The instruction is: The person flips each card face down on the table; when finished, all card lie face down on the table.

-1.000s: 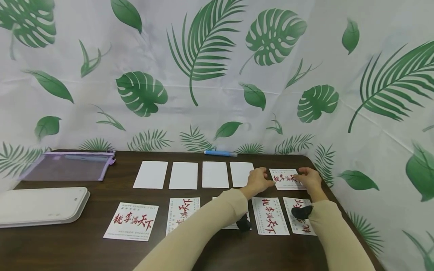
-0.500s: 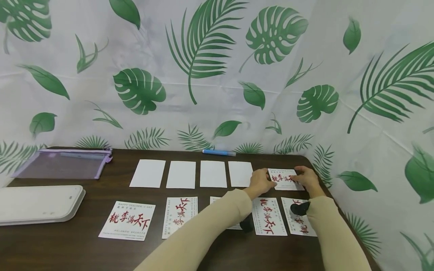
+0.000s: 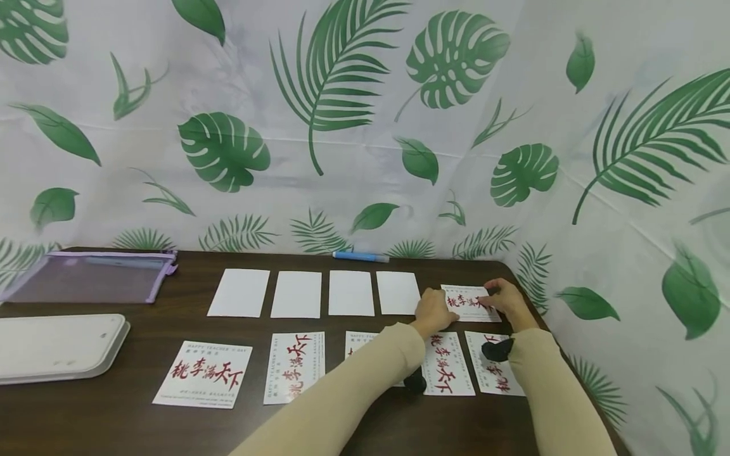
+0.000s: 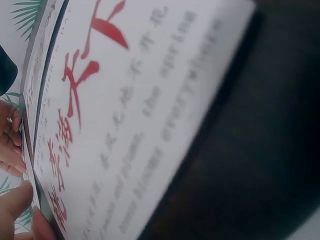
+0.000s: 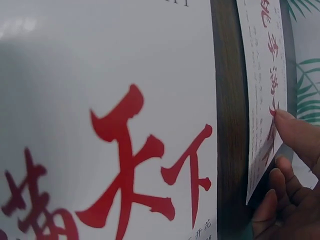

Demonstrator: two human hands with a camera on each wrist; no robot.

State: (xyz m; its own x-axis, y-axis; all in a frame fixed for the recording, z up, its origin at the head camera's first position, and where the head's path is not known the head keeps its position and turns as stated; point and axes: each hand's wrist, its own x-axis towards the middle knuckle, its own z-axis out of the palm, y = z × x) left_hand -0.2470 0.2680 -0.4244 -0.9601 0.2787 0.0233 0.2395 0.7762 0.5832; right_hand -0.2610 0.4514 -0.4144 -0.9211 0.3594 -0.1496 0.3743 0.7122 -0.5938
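Right now, both hands on one printed card [image 3: 467,301] at the far right end of the back row on the dark table [image 3: 131,424]. Left hand [image 3: 432,311] at the card's left edge, fingers curled with the tips pressed against that edge; right hand [image 3: 504,300] at the card's right edge, thumb on the printed face and fingers tucked beneath the lifted corner, as seen from the right wrist [image 5: 280,150]. Card pinched between the two hands, lying nearly flat, its right side raised slightly off the wood.

Long axis running left to right across the table, unlike the four blank cards [image 3: 312,294] just left of it, which stand lengthwise front to back. Red characters reading along that long axis, tops toward the backdrop.

White stock, bold red brush calligraphy across the middle, fine grey lines of small print above and below; small print too blurred to read.

Nearer the body, a front row of matching printed cards [image 3: 203,382], partly hidden under both beige sleeves. At the left, a white flat case [image 3: 57,347] and a purple mesh pouch [image 3: 85,277]; a blue pen [image 3: 360,256] by the leaf-print backdrop [image 3: 365,114].
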